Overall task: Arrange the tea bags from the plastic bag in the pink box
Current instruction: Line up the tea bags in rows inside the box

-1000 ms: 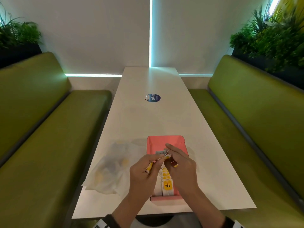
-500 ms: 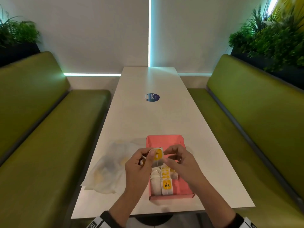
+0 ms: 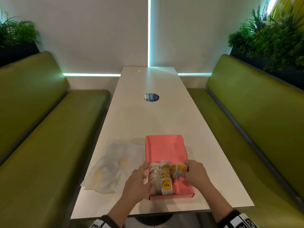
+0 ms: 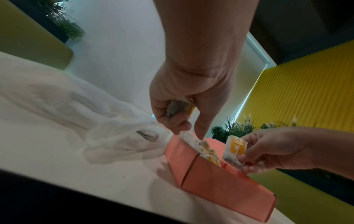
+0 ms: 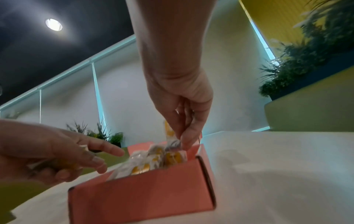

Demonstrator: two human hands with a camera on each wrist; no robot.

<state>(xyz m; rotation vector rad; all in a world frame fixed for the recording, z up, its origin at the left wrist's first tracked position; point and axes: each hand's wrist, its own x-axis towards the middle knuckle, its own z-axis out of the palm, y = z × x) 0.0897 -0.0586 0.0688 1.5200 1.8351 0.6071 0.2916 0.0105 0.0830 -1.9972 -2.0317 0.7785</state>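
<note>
**Hands lowered to the pink box, one tea bag in each**

Since half a second ago both hands have dropped from above the pink box (image 3: 166, 148) to its two sides. The right hand (image 3: 196, 173) pinches a tea bag (image 4: 235, 149) between thumb and fingertips at the box's right wall, just beside the rows of tea bags (image 3: 162, 177) already standing inside. The left hand (image 3: 137, 185) has its lower fingers curled round a second tea bag (image 4: 177, 108), while its index finger (image 4: 203, 128) extends down onto the leftmost row. The plastic bag (image 3: 111, 168), holding more yellow-tagged bags, lies on the white table (image 3: 148, 120) just left of the left fingers.
</note>
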